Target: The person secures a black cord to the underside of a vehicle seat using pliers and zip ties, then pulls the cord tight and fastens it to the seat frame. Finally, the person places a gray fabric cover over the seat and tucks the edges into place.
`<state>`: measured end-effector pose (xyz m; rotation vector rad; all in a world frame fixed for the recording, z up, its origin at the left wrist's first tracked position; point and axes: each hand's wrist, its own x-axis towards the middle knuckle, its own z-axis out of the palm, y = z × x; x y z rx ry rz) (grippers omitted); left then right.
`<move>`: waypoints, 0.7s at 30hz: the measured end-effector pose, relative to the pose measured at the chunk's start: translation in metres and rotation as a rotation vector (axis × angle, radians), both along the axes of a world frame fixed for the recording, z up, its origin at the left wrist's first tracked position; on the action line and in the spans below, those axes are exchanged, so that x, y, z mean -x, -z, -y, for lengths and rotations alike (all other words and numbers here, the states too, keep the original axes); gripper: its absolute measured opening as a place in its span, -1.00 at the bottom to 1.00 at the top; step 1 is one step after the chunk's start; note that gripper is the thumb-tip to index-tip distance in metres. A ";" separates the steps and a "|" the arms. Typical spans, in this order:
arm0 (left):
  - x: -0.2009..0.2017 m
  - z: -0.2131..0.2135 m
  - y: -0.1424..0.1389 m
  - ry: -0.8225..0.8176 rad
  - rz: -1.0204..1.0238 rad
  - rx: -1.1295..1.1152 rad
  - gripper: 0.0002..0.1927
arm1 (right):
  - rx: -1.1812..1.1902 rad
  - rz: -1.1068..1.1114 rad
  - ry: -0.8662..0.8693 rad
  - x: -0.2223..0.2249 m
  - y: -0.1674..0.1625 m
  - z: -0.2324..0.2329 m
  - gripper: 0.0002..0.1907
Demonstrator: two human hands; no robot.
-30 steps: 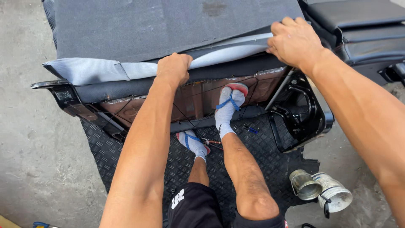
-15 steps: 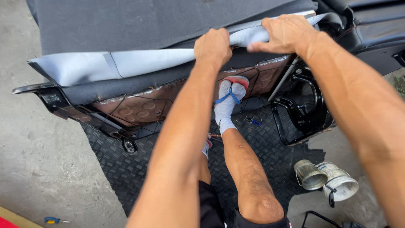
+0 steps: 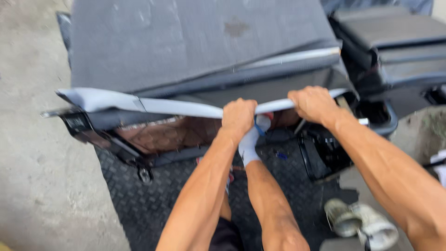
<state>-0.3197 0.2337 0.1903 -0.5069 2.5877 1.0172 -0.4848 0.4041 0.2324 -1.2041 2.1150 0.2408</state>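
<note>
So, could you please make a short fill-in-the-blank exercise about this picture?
1. Both hands grip the pale grey ____ edge of the seat.
2. The left hand is closed into a ____.
3. A foot in a white ____ presses against the seat.
4. The mat under the seat is ____ in colour.

Missing words: cover; fist; sock; black

Pale grey cover edge [image 3: 186, 108] — folded back along the seat, taut.
</note>
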 end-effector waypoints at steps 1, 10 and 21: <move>-0.001 -0.002 0.002 0.012 0.021 -0.002 -0.88 | -0.011 -0.019 -0.039 -0.001 0.001 -0.002 -0.89; -0.029 -0.029 0.016 0.055 -0.039 0.065 -0.90 | 0.172 -0.094 0.013 -0.043 0.013 -0.020 -0.95; -0.020 -0.004 0.011 0.051 -0.031 0.027 -0.75 | 0.571 -0.176 0.102 -0.108 0.025 0.043 -0.60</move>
